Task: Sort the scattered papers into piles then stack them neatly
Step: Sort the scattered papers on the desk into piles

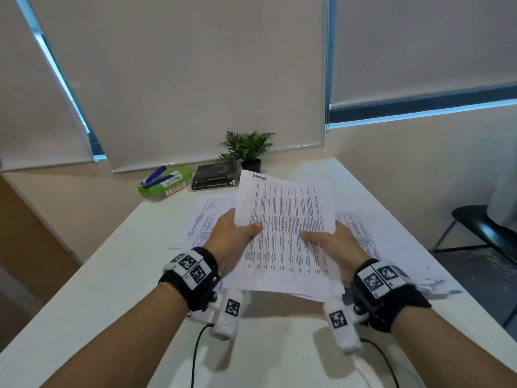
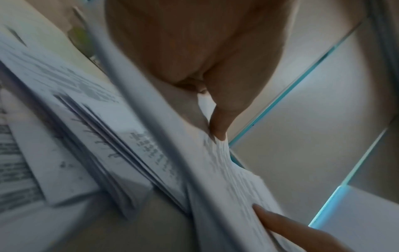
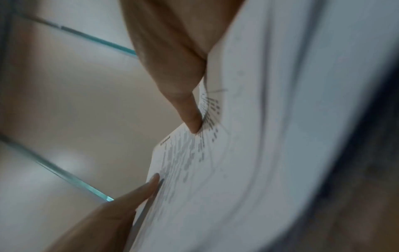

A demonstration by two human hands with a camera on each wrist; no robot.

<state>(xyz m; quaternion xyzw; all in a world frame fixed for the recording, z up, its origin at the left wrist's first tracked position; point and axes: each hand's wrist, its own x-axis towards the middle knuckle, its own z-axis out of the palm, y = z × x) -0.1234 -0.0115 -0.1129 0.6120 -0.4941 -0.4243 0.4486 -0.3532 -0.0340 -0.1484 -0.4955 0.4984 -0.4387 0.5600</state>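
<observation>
Two roller blinds (image 1: 179, 79), white table (image 1: 112, 275), scattered papers (image 1: 204, 222)

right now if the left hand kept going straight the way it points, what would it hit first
Probably the books at the table's far edge; the left hand, holding the papers, points forward and slightly right, over loose sheets. Depth is unclear.

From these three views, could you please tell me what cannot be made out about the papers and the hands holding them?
- Printed text on the held sheaf: too small in the head view, blurred in both wrist views.
- Left hand and right hand fingers: hidden under the sheaf in the head view; only the thumbs show.
- Sheet count: edges smear together in the left wrist view.
- Loose papers on the table: partly covered by the sheaf.
</observation>
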